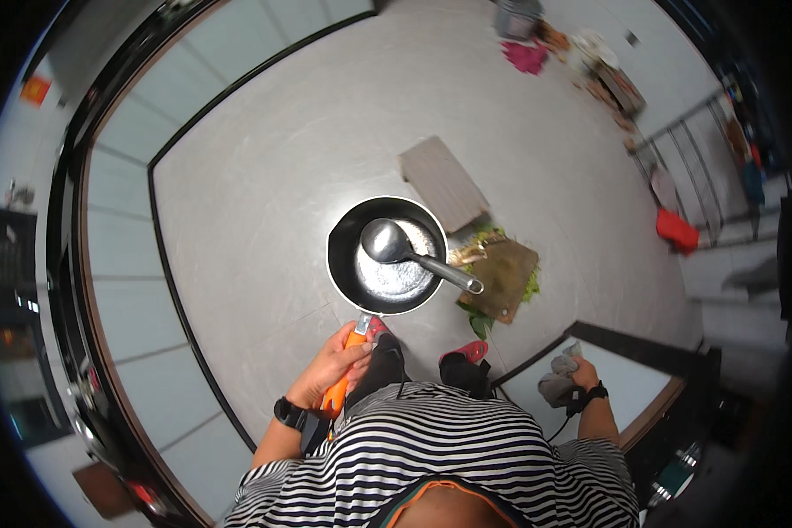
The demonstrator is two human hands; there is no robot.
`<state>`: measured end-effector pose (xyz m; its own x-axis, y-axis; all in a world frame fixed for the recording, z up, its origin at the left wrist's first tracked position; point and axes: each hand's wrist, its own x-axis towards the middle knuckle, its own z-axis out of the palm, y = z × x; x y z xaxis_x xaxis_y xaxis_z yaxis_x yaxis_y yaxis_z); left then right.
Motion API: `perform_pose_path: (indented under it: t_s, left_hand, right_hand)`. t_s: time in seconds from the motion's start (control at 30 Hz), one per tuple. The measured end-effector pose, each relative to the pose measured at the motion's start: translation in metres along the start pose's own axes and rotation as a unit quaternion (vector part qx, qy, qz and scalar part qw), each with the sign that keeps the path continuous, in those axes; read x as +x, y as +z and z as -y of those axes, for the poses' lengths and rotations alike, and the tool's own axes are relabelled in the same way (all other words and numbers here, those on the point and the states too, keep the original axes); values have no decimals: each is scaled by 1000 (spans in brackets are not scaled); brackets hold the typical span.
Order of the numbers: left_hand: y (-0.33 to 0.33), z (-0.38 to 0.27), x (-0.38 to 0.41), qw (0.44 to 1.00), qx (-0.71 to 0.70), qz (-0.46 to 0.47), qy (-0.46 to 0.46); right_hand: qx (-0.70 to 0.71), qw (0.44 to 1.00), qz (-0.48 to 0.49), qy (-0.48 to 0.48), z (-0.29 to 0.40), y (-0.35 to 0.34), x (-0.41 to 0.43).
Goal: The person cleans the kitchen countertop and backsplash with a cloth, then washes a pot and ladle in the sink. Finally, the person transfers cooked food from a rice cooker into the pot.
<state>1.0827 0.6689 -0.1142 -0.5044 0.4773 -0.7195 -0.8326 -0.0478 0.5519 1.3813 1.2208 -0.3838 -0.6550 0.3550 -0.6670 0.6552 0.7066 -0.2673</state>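
Note:
By its orange handle point(337, 394), my left hand point(335, 368) grips a dark saucepan point(345, 277) held out over the floor. A shiny liquid, seemingly water, covers the pan's bottom. Resting across the pan is a metal ladle point(384, 241), its bowl inside and its grey handle point(450, 273) sticking out over the right rim. My right hand point(585, 373), off to the right by a glass-fronted cabinet, is closed around a crumpled grey cloth point(558, 381).
Beyond the pan stands a low wooden stool point(443, 183). A cutting board point(503, 277) lies on green leaves on the floor point(270, 152). Glass-fronted cabinets point(132, 264) line the left side. At right is a metal rack point(690, 171) with a red item point(677, 231).

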Motion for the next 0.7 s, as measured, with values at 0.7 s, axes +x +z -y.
perform_pose_path:
  t_s: [0.7]
  left_hand:
    - [-253,-10,-159,909,-198,-259,260]
  right_hand:
    - [-199,905,-16,-375,631,-47,234]
